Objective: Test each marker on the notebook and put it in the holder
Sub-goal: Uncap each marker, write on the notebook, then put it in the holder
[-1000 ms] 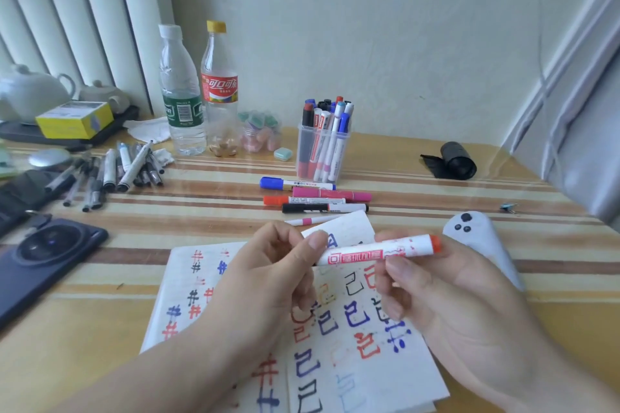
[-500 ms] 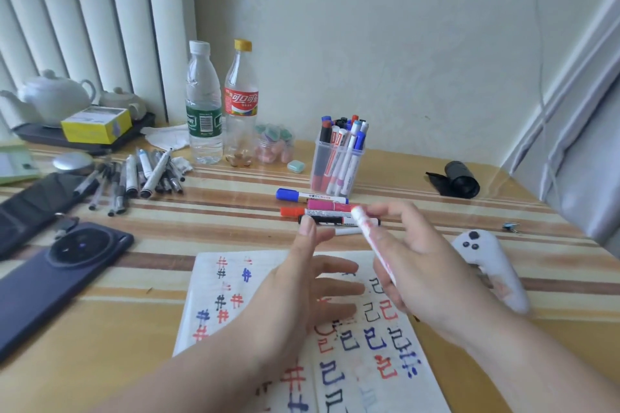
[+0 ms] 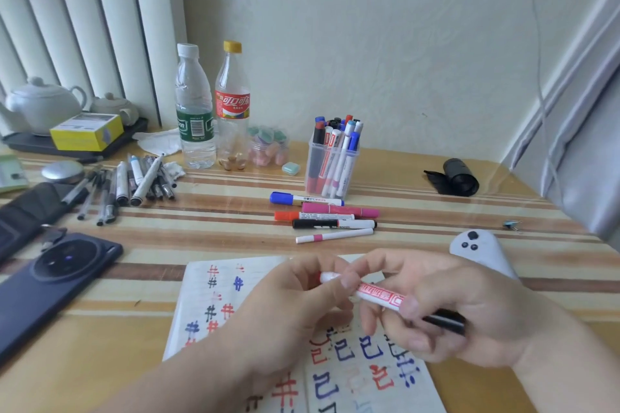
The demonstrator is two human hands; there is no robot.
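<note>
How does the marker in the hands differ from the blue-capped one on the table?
The held marker, red-printed, is tilted above the notebook, pinched by the left hand and right hand; the blue-capped marker lies flat, untouched, before the holder. Both have white barrels.

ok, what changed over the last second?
The left hand, which let go and opened half a second ago, pinches the marker at its left end again. The right hand kept its grip and swung the marker from pointing away to lying across above the notebook. Unchanged: five loose markers, holder.
</note>
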